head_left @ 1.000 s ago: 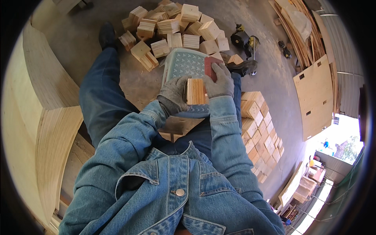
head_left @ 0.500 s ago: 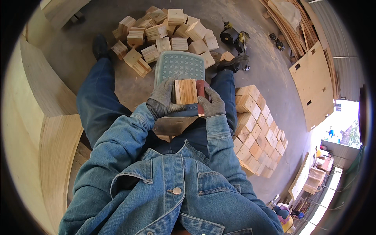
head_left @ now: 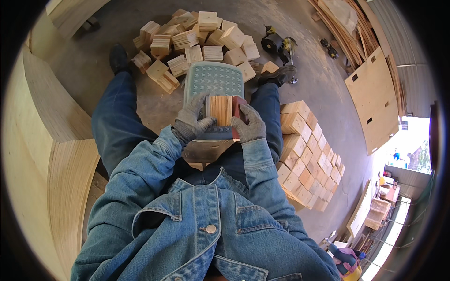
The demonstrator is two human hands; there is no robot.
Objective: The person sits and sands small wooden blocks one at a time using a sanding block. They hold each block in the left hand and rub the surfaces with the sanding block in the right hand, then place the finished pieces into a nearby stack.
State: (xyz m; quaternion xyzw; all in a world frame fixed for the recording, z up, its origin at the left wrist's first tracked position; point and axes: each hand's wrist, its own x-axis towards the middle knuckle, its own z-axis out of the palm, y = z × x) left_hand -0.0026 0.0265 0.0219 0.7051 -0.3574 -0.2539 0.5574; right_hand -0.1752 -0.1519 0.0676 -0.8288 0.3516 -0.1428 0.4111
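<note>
My left hand (head_left: 191, 121), in a grey knit glove, grips a layered plywood block (head_left: 220, 111) from its left side, the thumb across the near edge. The block's striped edge grain faces up. Against the block's right face, my right hand (head_left: 252, 124), gloved the same way, holds a dark red sanding block (head_left: 236, 104). Its fingers wrap the outer side, and they hide part of it. Both hands are above the near end of a pale green plastic stool (head_left: 215, 77) that stands between my legs.
Beyond the stool lies a loose heap of wooden blocks (head_left: 206, 21). To the right, more blocks form a neat stack (head_left: 307, 159). A black and yellow power tool (head_left: 273, 43) rests on the floor near my right shoe. Curved plywood panels (head_left: 70, 182) stand at the left.
Both hands, with the plywood block and sanding block, have shifted slightly left. The left thumb has drawn back a little from the block's near edge, and the sanding block is tilted a bit more.
</note>
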